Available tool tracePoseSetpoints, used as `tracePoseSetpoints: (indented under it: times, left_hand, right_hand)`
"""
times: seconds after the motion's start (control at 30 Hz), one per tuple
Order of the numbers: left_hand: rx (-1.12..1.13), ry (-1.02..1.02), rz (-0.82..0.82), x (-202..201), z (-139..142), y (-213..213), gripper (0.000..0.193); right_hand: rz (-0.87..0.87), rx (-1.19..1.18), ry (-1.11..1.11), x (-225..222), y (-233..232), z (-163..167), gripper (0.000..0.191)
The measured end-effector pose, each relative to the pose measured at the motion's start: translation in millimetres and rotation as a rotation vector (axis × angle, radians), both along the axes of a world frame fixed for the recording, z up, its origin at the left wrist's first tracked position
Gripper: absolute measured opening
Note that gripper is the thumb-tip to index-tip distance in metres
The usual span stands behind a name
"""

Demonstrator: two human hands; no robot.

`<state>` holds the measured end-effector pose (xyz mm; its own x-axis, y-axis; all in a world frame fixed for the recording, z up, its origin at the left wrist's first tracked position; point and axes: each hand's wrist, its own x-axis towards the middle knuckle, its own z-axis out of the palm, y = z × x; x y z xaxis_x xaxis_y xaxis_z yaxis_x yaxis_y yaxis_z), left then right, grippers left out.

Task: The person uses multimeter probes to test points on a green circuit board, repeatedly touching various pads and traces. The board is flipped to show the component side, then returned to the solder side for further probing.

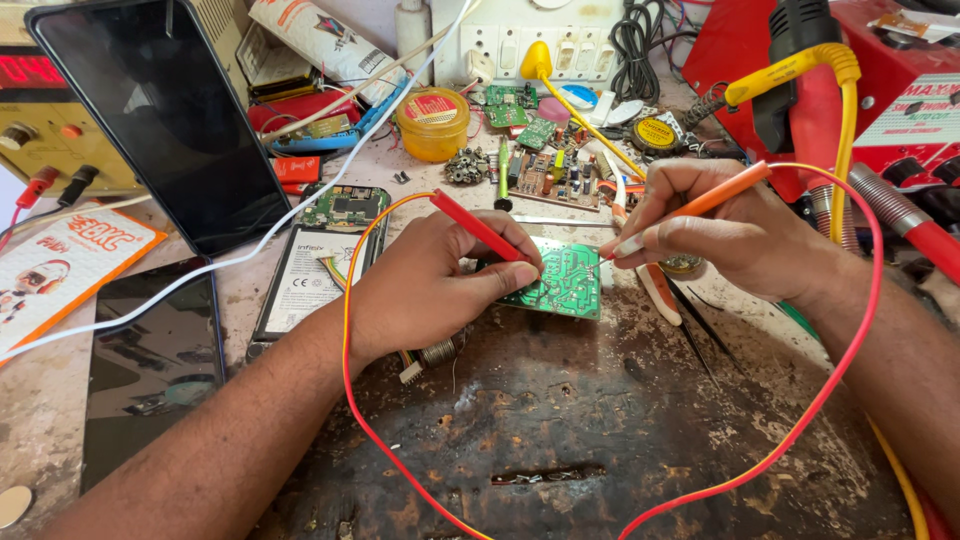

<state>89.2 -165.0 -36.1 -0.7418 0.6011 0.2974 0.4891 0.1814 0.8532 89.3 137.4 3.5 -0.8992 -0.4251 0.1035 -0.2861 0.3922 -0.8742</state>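
Observation:
A green circuit board [562,282] lies solder side up on the scorched workbench [560,430]. My left hand [425,290] rests at its left edge and holds a red test probe [480,228], tip down on the board. My right hand [725,230] holds an orange probe [690,208] like a pen, its white tip touching the board's right edge. A red lead [830,385] and an orange lead [347,330] loop from the probes across the bench toward me.
An opened phone with its battery showing [318,262] lies left of the board, beside two dark phone screens [165,115] [150,365]. Small circuit boards [545,170], a yellow tin [432,122], a switch panel [530,45] and a red machine [900,90] crowd the back. Tweezers [690,320] lie under my right hand.

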Motion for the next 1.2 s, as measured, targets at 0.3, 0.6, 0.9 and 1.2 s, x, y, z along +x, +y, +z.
tracePoseSetpoints:
  times: [0.3, 0.6, 0.9, 1.2]
  left_hand:
    - [-0.013, 0.011, 0.013, 0.0, -0.5, -1.1, 0.016]
    - [0.001, 0.031, 0.000, -0.4, -0.9, -0.6, 0.014]
    - [0.001, 0.017, 0.002, -0.2, 2.5, 0.0, 0.014]
    - [-0.020, -0.011, 0.017, 0.0, 2.1, -0.7, 0.015]
  right_hand:
    - [-0.013, 0.038, 0.018, -1.6, 1.3, -1.2, 0.005]
    - [-0.015, 0.029, 0.016, -2.0, 1.5, -1.1, 0.005]
    - [-0.003, 0.014, 0.020, -1.3, 0.2, 3.7, 0.008]
    - [-0.005, 0.033, 0.028, -2.5, 1.4, 1.5, 0.008]
